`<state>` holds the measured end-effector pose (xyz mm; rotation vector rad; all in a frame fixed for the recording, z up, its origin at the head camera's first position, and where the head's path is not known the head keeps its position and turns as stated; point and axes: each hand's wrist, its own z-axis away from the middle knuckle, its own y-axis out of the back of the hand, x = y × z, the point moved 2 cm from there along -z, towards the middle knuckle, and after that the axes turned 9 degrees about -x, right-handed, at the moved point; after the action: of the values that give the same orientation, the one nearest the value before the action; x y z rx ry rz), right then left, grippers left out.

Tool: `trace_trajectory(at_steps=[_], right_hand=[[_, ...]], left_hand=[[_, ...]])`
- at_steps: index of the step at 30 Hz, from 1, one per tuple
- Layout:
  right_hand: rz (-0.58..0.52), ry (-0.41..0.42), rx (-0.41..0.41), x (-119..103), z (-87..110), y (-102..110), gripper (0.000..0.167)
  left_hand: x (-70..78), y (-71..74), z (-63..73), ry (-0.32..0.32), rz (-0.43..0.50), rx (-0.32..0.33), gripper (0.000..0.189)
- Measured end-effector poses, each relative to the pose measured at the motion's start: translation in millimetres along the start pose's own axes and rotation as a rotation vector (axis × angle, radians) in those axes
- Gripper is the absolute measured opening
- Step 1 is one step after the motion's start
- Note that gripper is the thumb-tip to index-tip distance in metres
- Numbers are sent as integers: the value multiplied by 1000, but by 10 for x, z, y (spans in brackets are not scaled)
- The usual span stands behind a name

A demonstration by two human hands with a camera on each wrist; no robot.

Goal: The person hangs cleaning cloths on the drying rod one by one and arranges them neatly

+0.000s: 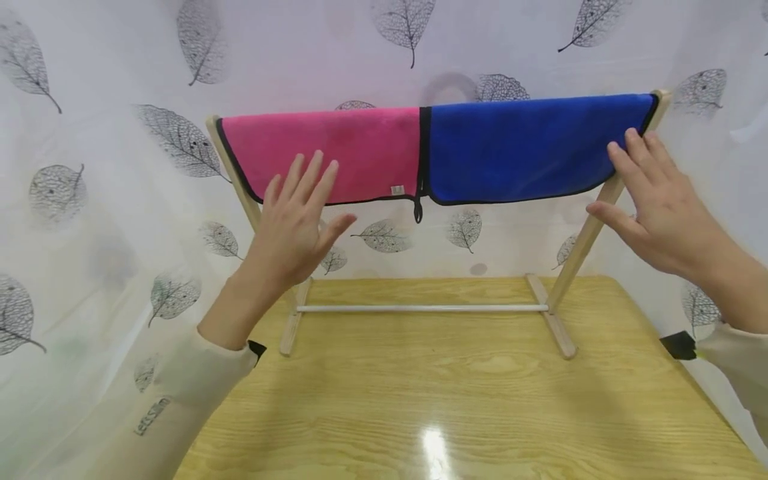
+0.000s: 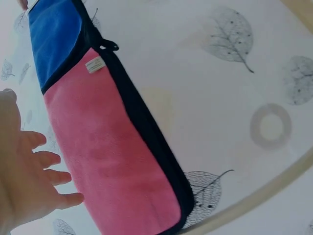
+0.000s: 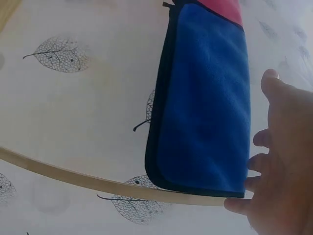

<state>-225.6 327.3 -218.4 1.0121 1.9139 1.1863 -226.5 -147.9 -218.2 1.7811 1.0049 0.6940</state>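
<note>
A pink towel [image 1: 360, 153] and a blue towel [image 1: 516, 153], both edged in black, hang side by side over the top of a wooden rack [image 1: 579, 257]. A small pale tag and a black loop show near where they meet. My left hand [image 1: 294, 220], fingers spread and straight, is before the lower left part of the pink towel. Over on the right, my right hand [image 1: 666, 200] has its fingers extended at the blue towel's outer edge, beside the rack's post. Neither hand has anything in its grasp.
A white bar [image 1: 420, 308] joins the rack's two wooden feet [image 1: 555, 327] on the wood-grain table [image 1: 456, 393]. Behind and around it hangs a whitish curtain [image 1: 108, 253] printed with dark leaves.
</note>
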Motion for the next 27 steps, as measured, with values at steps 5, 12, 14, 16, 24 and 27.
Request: trace_trajectory(at_steps=[5,12,14,16,24,27], right_hand=[[-10,60,-9,-29,97,-212,81],[-3,96,-19,-61,229,-409,80],[1,99,-16,-53,278,-465,81],[14,108,-12,-45,329,-535,82],[0,128,-29,-124,550,-893,81],[-15,119,-44,-177,621,-1002,83]], left_hand=[[-94,-155,191,8,16,-22,79],[-219,-415,460,9,24,-40,86],[-248,-485,531,25,27,-49,88],[-272,-540,599,45,28,-57,87],[-316,-757,851,76,32,-96,81],[-301,-872,943,79,47,-113,81]])
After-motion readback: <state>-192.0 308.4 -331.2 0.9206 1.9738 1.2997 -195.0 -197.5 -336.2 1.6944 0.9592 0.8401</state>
